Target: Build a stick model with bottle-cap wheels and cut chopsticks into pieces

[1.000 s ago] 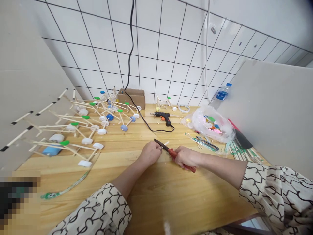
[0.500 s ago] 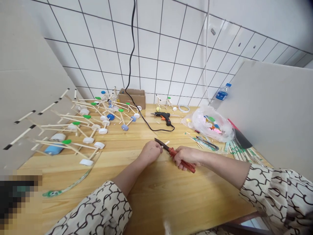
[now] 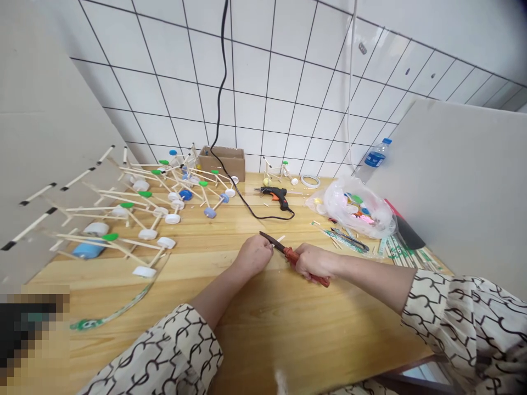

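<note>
Mid-counter, near front edge: my right hand closed firmly round reddish handle of small knife, blade angled up and left. My left hand closed, pinching pale wooden stick, blade just beside fingers. Open counter before me, toward near edge. Stick-and-bottle-cap frames crowd left side; glue gun ahead, black cord trailing; plastic bag of caps and loose sticks to right.

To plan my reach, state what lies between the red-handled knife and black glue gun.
A thin black power cord crosses the wooden tabletop there, in the head view.
</note>
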